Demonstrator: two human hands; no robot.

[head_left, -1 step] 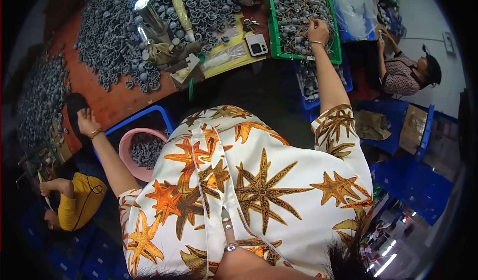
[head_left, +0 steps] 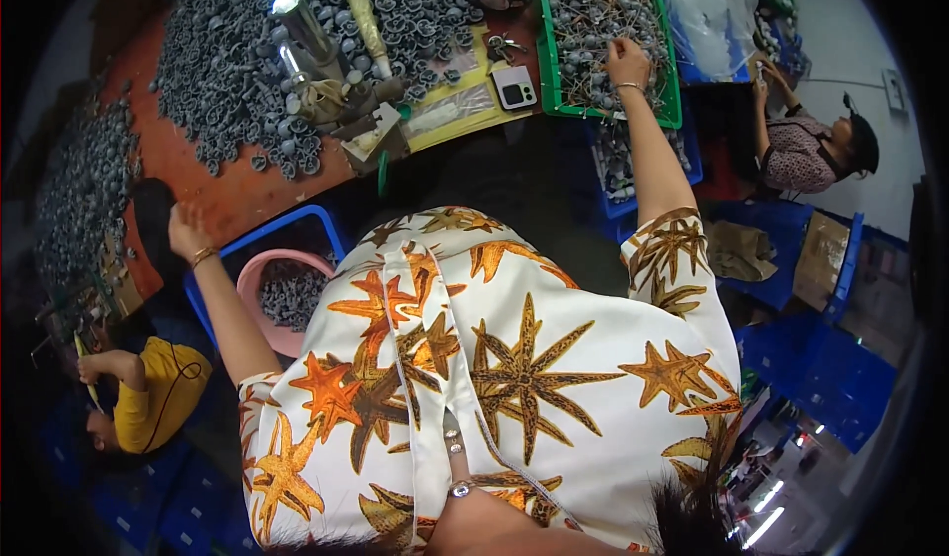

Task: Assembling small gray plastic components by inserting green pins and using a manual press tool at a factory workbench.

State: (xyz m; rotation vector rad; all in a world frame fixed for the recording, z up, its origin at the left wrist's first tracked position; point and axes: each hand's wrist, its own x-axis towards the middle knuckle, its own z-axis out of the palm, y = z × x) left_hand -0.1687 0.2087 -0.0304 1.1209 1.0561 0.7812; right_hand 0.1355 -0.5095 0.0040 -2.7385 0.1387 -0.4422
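My right hand [head_left: 628, 64] reaches into a green crate [head_left: 671, 101] piled with small grey round parts on thin brownish stems [head_left: 598, 12]. Its fingers are pinched together at the surface of the pile; whatever is between them is too small to make out. Off to the left, my left hand [head_left: 188, 230] hovers by the near edge of the reddish-brown table [head_left: 237, 195]. Its fingers look apart and a little blurred, with nothing seen in them. Beside that arm, a pink tub [head_left: 249, 284] of small grey parts sits at a blue crate [head_left: 314, 212].
A heap of grey cup-shaped parts [head_left: 232, 82] covers much of the table. Close to its front edge stand a bench fixture with a shiny metal cylinder [head_left: 311, 32], a red-topped handle [head_left: 366, 27] and a phone [head_left: 514, 88]. Co-workers sit left [head_left: 163, 393] and right [head_left: 801, 151].
My left hand has moved slightly up and to the right along the table edge. My right hand has shifted only a little over the green crate.
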